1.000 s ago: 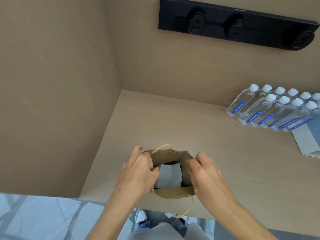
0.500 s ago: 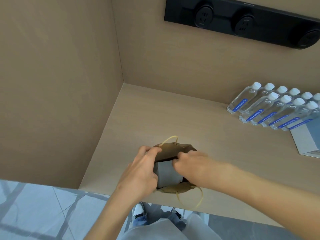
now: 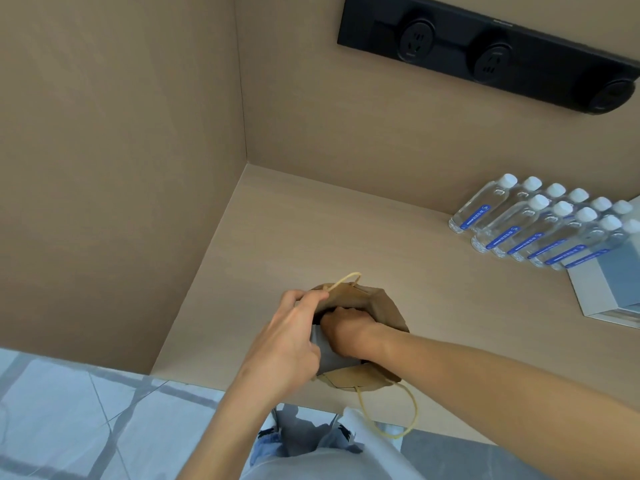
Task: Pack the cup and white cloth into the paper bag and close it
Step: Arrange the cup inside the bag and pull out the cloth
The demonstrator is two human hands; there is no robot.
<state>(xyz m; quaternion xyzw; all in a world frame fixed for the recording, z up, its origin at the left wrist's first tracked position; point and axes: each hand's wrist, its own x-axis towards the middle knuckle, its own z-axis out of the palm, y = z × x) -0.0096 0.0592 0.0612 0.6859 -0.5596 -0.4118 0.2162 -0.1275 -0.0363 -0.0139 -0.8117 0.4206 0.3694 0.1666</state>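
Two bare hands work at the mouth of a small brown paper bag (image 3: 382,308) standing near the front edge of a pale wooden counter (image 3: 311,230). The left hand (image 3: 289,344) pinches the bag's far rim beside the far cord handle (image 3: 343,281), thumb and fingers closed on the paper. The right hand (image 3: 346,332) is curled inside the opening, pressing down on the white cloth (image 3: 327,351), though whether it grips the cloth cannot be told. The cup is not visible; it may lie under the cloth. The near cord handle (image 3: 398,414) dangles over the counter edge. The bag sits close to that edge, so a hard push could likely tip it off, and the thin rim may crease or tear under the strain. Cloth bunched high would probably keep the top from folding shut. Rows of water bottles (image 3: 540,223) stand well apart at the right, below a black socket strip (image 3: 485,46).
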